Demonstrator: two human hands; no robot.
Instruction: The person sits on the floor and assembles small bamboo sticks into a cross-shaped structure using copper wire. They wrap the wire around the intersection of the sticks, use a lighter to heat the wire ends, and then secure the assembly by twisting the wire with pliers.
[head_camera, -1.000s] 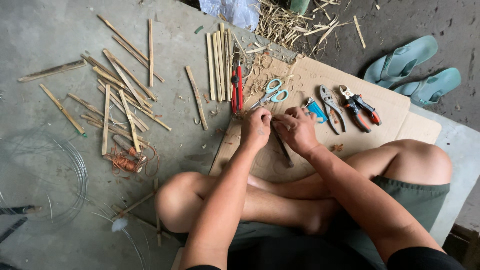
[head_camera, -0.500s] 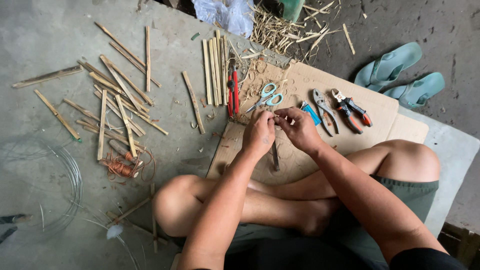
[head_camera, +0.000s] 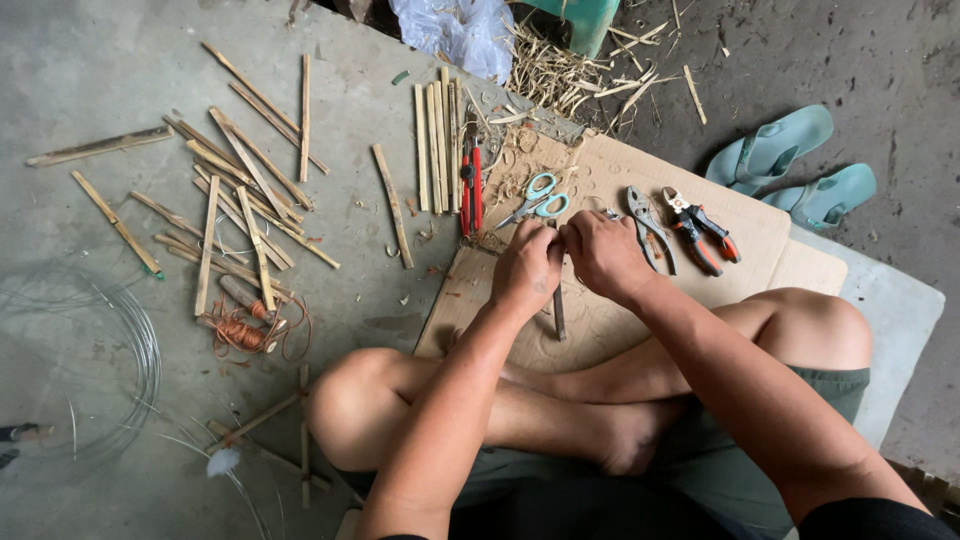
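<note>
I sit cross-legged on a sheet of cardboard (head_camera: 760, 235). My left hand (head_camera: 527, 268) and my right hand (head_camera: 603, 255) are close together over it, both gripping a thin dark stick (head_camera: 559, 312) that points down toward my legs. Whether a tool is in my right hand is hidden by the fingers. Teal-handled scissors (head_camera: 535, 196) lie just beyond my left hand. Grey pliers (head_camera: 646, 226) and red-handled pliers (head_camera: 702, 229) lie to the right of my right hand. A red-handled tool (head_camera: 470, 187) lies at the cardboard's left edge.
Several split bamboo strips (head_camera: 240, 195) are scattered on the concrete floor at left, with a row of them (head_camera: 436, 145) by the cardboard. A copper wire coil (head_camera: 243, 331) and steel wire loops (head_camera: 90, 360) lie at left. Teal sandals (head_camera: 795, 165) rest at right, shavings (head_camera: 560, 70) at top.
My hands have shifted slightly on the stick, which has turned from slanted to nearly upright in view. The view has drifted a little. The tools have not moved.
</note>
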